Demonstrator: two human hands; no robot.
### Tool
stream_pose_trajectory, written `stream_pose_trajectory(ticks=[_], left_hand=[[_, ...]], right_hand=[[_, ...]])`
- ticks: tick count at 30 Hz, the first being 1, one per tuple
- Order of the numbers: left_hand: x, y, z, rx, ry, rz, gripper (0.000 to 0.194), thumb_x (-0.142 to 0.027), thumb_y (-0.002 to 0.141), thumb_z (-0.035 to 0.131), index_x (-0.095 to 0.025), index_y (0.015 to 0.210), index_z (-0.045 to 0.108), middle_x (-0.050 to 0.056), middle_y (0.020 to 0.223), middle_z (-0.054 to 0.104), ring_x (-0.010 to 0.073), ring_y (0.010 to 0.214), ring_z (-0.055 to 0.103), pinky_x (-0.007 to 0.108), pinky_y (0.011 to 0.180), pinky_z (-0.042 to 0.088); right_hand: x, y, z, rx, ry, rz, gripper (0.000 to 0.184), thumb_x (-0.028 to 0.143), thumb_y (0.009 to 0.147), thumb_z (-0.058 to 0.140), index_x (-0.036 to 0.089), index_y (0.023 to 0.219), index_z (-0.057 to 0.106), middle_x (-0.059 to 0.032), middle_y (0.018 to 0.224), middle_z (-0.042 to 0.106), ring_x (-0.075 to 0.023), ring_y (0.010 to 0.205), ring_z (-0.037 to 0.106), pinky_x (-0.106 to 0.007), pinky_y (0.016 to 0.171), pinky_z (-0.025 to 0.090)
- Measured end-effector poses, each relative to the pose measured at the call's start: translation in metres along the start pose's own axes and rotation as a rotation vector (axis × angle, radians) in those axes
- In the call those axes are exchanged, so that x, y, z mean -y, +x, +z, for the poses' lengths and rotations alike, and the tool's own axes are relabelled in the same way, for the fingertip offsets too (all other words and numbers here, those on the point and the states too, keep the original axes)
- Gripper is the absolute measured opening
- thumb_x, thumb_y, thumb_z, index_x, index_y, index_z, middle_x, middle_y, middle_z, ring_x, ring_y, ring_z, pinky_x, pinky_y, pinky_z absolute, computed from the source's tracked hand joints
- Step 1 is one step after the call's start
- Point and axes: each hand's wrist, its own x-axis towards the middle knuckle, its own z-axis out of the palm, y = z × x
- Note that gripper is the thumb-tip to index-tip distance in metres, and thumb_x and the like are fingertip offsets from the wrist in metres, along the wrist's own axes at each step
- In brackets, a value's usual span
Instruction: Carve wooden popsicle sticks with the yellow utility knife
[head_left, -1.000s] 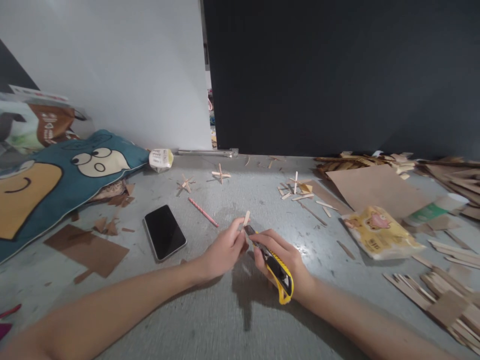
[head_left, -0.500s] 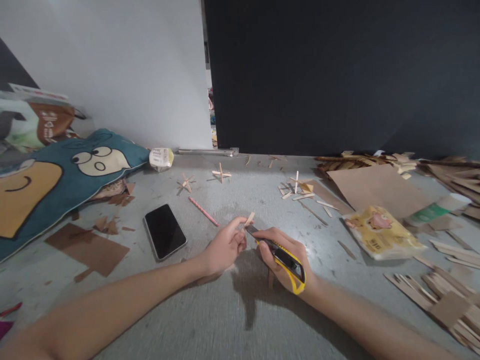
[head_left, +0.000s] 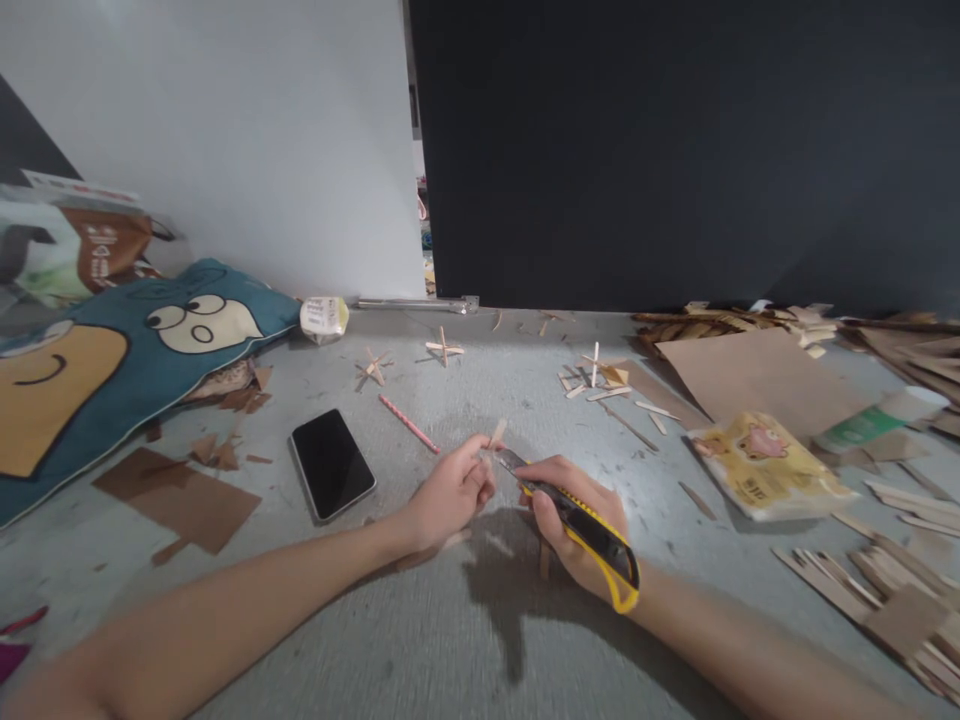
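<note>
Utility knife (head_left: 589, 530) has swung right and flatter

Since a second ago, the knife's handle has shifted toward the right of the frame. Near the centre, the left hand (head_left: 452, 497) pinches a short wooden stick (head_left: 497, 433), blurred, at its fingertips. Just right of it, the right hand (head_left: 576, 566) is closed round the knife, blade toward the stick; whether they touch, I cannot tell. On the worktop (head_left: 420, 640), a phone (head_left: 331, 465) lies left of centre and a yellow packet (head_left: 769, 475) at right.
</note>
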Motion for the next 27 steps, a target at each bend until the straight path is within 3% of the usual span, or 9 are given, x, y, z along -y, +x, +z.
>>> stream_pose_trajectory(ticks=[4, 7, 9, 14, 22, 27], left_hand=[[0.001, -0.001, -0.001, 0.022, -0.043, -0.005, 0.049, -0.061, 0.097, 0.059, -0.018, 0.119, 0.053, -0.006, 0.07, 0.053, 0.0096, 0.053, 0.041, 0.022, 0.052, 0.033], [0.0, -0.003, -0.001, 0.061, -0.014, -0.02, 0.053, -0.065, 0.098, 0.057, -0.019, 0.125, 0.053, -0.005, 0.072, 0.058, 0.0088, 0.051, 0.043, 0.021, 0.049, 0.033], [-0.001, -0.005, -0.001, 0.097, 0.0, -0.021, 0.058, -0.068, 0.097, 0.056, -0.02, 0.129, 0.051, -0.005, 0.073, 0.059, 0.0082, 0.048, 0.042, 0.021, 0.047, 0.033], [-0.003, -0.006, -0.001, 0.174, 0.017, -0.005, 0.062, -0.074, 0.095, 0.054, -0.02, 0.126, 0.049, -0.004, 0.073, 0.061, 0.0077, 0.047, 0.04, 0.021, 0.046, 0.032], [-0.004, -0.008, 0.001, 0.214, 0.066, 0.036, 0.031, -0.05, 0.105, 0.052, -0.021, 0.117, 0.048, -0.002, 0.077, 0.065, 0.0085, 0.053, 0.047, 0.022, 0.056, 0.037], [-0.006, -0.008, 0.002, 0.183, 0.076, 0.03, 0.031, -0.044, 0.103, 0.055, -0.022, 0.123, 0.048, -0.002, 0.075, 0.066, 0.0117, 0.057, 0.054, 0.024, 0.058, 0.039]], right_hand=[[-0.002, 0.0, 0.002, -0.011, -0.035, -0.047, 0.018, 0.022, 0.103, 0.055, 0.024, 0.114, 0.068, -0.0064, 0.094, 0.074, -0.0185, 0.08, 0.074, -0.03, 0.073, 0.061], [-0.009, -0.006, 0.004, -0.02, 0.008, 0.064, 0.023, 0.025, 0.105, 0.055, 0.026, 0.125, 0.067, -0.0014, 0.08, 0.069, -0.0147, 0.061, 0.067, -0.026, 0.06, 0.058], [-0.015, -0.011, 0.005, 0.022, 0.119, 0.153, 0.028, 0.027, 0.108, 0.051, 0.029, 0.134, 0.063, 0.0056, 0.064, 0.06, -0.0114, 0.045, 0.056, -0.021, 0.045, 0.049], [-0.025, -0.013, 0.008, 0.06, 0.134, 0.221, 0.016, 0.03, 0.103, 0.058, 0.026, 0.116, 0.067, 0.0068, 0.061, 0.062, -0.0104, 0.045, 0.059, -0.018, 0.045, 0.047], [-0.02, -0.006, 0.006, 0.152, 0.077, 0.29, 0.016, 0.028, 0.1, 0.054, 0.022, 0.107, 0.068, 0.0032, 0.06, 0.068, -0.0118, 0.046, 0.064, -0.017, 0.047, 0.049], [-0.018, -0.004, 0.006, 0.163, 0.07, 0.257, 0.017, 0.025, 0.099, 0.055, 0.023, 0.112, 0.066, 0.0035, 0.062, 0.071, -0.0124, 0.047, 0.067, -0.018, 0.048, 0.051]])
